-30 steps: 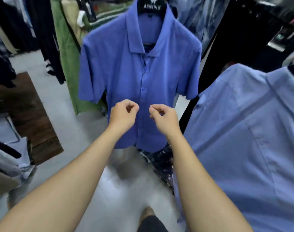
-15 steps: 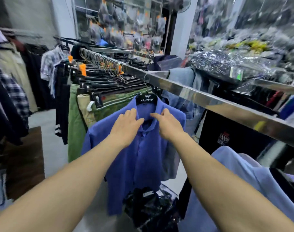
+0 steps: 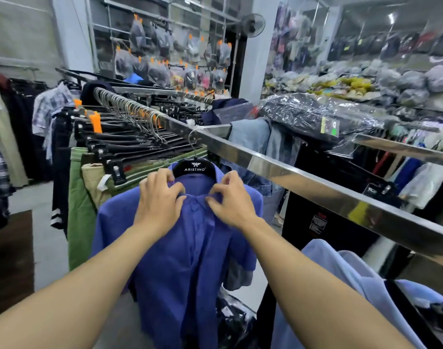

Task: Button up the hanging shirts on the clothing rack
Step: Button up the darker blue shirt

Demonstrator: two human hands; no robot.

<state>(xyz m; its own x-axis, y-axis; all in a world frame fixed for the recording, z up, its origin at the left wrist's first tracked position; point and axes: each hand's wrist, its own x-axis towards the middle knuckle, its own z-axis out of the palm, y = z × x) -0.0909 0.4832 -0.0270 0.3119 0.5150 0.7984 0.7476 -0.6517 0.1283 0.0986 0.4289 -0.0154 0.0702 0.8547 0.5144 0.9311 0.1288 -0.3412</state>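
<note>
The blue shirt (image 3: 180, 260) hangs from a black hanger (image 3: 194, 168) hooked on the steel rail (image 3: 303, 177). Both hands are at its collar: the left hand (image 3: 160, 200) curls its fingers into the left collar edge, and the right hand (image 3: 231, 200) pinches the right edge. The top button looks like the step in hand; it probably goes best with both edges drawn level and the placket kept flat. Beyond the rail lie plastic-wrapped garments (image 3: 311, 114). Left of the rail hang green trousers (image 3: 80, 210); below it, nearer the camera, hangs a pale blue shirt (image 3: 354, 285).
</note>
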